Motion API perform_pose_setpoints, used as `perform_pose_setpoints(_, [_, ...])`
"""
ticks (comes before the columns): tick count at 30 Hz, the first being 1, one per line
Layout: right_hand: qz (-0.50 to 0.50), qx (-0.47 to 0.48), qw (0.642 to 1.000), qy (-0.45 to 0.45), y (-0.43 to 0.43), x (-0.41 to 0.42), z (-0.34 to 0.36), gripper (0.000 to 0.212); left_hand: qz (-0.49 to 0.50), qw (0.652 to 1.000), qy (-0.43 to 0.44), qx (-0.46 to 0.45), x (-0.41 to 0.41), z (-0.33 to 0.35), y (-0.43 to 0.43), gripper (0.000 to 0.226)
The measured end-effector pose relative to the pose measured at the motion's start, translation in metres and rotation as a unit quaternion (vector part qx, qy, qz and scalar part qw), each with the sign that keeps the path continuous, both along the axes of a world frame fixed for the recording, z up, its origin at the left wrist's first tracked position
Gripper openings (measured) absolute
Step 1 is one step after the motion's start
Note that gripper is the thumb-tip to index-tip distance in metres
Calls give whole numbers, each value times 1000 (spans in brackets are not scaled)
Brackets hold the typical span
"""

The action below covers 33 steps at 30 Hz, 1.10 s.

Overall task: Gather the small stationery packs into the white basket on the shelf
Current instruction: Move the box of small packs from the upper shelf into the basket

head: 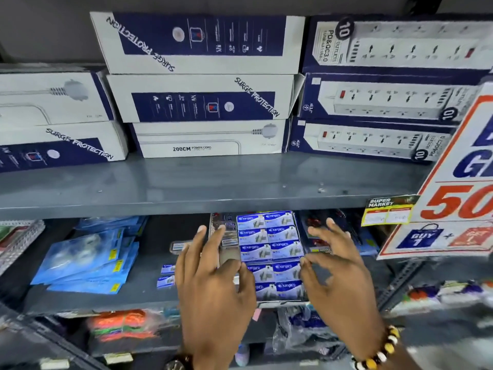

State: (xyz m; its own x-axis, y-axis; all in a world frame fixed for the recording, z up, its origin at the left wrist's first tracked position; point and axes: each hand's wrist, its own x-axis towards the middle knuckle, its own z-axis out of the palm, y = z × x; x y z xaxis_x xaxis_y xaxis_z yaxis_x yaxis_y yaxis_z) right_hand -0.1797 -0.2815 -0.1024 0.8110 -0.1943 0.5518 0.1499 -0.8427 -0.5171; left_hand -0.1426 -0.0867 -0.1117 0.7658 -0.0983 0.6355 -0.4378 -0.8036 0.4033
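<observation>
Centrally in the frame, both hands flank the blue stationery packs in the white basket. Left hand and right hand each show a loose, open grip with spread fingers, holding nothing.

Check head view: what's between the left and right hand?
In the head view, the block of blue-and-white Kangaro packs sits between the left hand and right hand, two columns wide, both hands open at its sides.

Stacked surge-protector boxes, promo sign
</observation>
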Motion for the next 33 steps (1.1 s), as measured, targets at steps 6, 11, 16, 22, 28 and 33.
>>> perform_pose_setpoints(6, [-16, -27, 999, 18, -18, 42, -66, 13, 8, 998, 50, 40, 37, -63, -18, 17])
perform_pose_setpoints(11, [-26, -45, 997, 56, -36, 85, -111, 7, 17, 992, 104, 69, 80, -105, -40, 20])
perform_pose_setpoints(16, [-14, -96, 988, 118, -56, 134, -135, 9, 28, 983, 149, 100, 124, -135, -59, 22])
perform_pose_setpoints(22, [0, -142, 970, 198, -65, 178, -166, 22, 54, 967, 211, 134, 165, -166, -73, 21])
perform_pose_setpoints(28, [7, -225, 942, 247, -65, 208, -198, 26, 49, 934, 281, 214, 182, -187, -79, 17])
perform_pose_setpoints(33, [6, -312, 904, 292, -65, 219, -215, 36, 25, 913, 330, 236, 193, -193, -84, 18])
